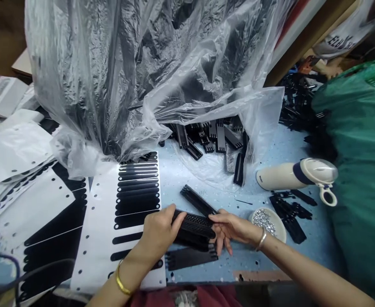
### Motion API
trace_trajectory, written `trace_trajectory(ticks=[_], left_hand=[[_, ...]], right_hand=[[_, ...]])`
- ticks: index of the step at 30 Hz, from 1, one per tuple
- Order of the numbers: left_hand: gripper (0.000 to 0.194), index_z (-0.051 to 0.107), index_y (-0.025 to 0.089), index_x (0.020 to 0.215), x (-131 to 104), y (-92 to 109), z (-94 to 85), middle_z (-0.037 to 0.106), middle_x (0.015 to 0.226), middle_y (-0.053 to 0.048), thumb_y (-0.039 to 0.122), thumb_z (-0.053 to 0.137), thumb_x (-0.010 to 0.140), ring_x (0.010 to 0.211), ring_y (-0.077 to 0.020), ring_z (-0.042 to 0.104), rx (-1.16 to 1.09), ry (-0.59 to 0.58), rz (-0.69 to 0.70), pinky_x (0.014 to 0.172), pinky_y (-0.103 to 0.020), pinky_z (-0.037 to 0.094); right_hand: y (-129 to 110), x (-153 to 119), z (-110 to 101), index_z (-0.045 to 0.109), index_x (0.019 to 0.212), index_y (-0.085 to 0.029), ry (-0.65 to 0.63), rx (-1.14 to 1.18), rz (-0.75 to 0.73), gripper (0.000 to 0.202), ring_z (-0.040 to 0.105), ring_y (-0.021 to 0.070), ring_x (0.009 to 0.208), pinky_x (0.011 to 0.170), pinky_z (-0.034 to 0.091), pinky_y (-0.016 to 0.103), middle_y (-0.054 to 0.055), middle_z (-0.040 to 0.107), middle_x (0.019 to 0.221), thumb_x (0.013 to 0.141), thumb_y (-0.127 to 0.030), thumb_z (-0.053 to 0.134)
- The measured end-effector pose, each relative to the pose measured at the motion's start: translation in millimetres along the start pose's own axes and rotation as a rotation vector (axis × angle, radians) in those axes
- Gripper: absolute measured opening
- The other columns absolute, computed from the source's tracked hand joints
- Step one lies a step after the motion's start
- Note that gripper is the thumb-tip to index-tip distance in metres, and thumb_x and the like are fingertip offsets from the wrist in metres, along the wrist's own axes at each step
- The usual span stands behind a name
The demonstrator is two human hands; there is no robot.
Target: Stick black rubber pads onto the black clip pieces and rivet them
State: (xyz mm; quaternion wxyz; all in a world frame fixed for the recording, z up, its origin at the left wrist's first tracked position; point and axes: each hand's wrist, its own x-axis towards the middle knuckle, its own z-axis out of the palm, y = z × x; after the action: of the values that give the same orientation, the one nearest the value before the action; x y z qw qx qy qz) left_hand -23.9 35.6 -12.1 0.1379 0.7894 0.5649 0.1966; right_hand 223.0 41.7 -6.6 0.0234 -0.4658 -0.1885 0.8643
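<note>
Between my two hands is a long black plastic piece [196,221] with a perforated surface. My left hand [160,228] is closed around its left end, thumb along the top. At its other end, my right hand [227,227] pinches the corner with the thumb on top, the other fingers partly below. Just behind it, a narrow black strip [196,199] lies slantwise on the table. A flat dark plate [192,257] with notched ends lies nearer to me, partly under my hands. Left of my left hand is a white sheet [99,213] bearing black rounded strips [137,204].
A large clear plastic bag [110,76] spills black parts [219,136] onto the blue table [174,172]. To the right are a bowl [281,228] of small silvery pieces, a cream bottle [281,176], more black parts [291,217] and a green sack [360,170]. Stacked sheets [43,204] lie left.
</note>
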Motion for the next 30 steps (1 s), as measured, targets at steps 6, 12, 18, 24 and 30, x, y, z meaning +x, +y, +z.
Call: trace_trajectory(ticks=[6,12,18,24,30], left_hand=[[0.041,0.07,0.019,0.083,8,-4,-0.1,0.06,0.061,-0.003,0.05,0.046,0.093,0.052,-0.0168,0.06,0.08,0.026,0.03,0.049,-0.026,0.041],[0.037,0.068,0.017,0.105,2,5,10.7,0.063,0.065,-0.004,0.044,0.045,0.095,0.056,-0.0187,0.063,0.131,0.06,0.006,0.051,-0.026,0.044],[0.043,0.058,0.012,0.122,2,12,4.2,0.068,0.083,-0.011,0.04,0.036,0.098,0.069,-0.0226,0.068,0.108,-0.061,-0.106,0.061,-0.03,0.051],[0.036,0.059,0.016,0.119,-2,-1,-9.8,0.069,0.09,-0.011,0.036,0.051,0.09,0.083,-0.0256,0.067,-0.049,-0.128,-0.028,0.075,-0.035,0.053],[0.037,0.06,0.019,0.121,0,-5,-10.4,0.07,0.088,-0.01,0.036,0.055,0.088,0.084,-0.0253,0.067,-0.053,-0.151,-0.039,0.076,-0.035,0.05]], right_hand=[[3,-13,6,0.055,0.07,-0.014,0.399,-0.383,-0.079,0.062,0.066,0.0196,0.048,0.035,0.044,0.024,0.01,0.066,0.065,0.081,-0.073,0.041],[9,-27,8,0.064,0.075,-0.016,0.909,-1.354,-0.685,0.033,0.06,0.0208,0.068,0.063,0.045,0.031,0.008,0.061,0.069,0.093,-0.037,0.046],[-23,5,14,0.07,0.096,-0.016,1.002,-1.486,-0.826,0.022,0.061,0.0229,0.085,0.076,0.046,0.032,0.01,0.066,0.086,0.087,-0.033,0.06],[-30,14,8,0.072,0.1,-0.018,1.065,-1.524,-0.719,0.024,0.063,0.022,0.086,0.076,0.045,0.031,0.008,0.069,0.086,0.086,-0.035,0.061],[-41,19,21,0.071,0.097,-0.015,1.066,-1.598,-0.682,0.031,0.063,0.0217,0.085,0.073,0.043,0.028,0.01,0.069,0.089,0.08,-0.04,0.069]])
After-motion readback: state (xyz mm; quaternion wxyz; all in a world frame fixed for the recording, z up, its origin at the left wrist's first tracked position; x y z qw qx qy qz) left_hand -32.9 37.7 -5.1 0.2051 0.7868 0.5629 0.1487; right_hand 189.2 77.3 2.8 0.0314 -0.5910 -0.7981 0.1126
